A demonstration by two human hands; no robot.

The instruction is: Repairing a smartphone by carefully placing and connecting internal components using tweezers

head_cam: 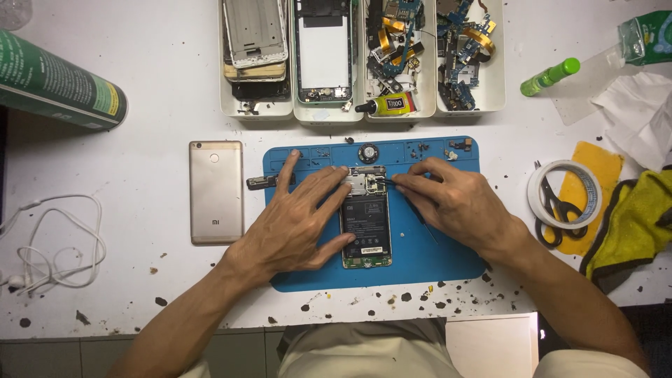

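The opened phone (365, 222) lies on the blue mat (427, 252), long axis running away from the person, battery and boards bare; the left hand (297, 224) presses it with spread fingers; the right hand (455, 203) pinches dark tweezers (383, 182) at its top end; a gold back cover (216, 192) lies left on the surface; parts trays (360, 112) stand beyond.

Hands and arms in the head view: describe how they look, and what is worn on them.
Both are bare: the left hand and right hand wear no gloves, and no rings, watch or bracelet show. The forearms are uncovered as far as the bottom edge of the picture, with no sleeve in sight. Fingers are long and lean, with short nails. At the bottom edge, light beige clothing shows.
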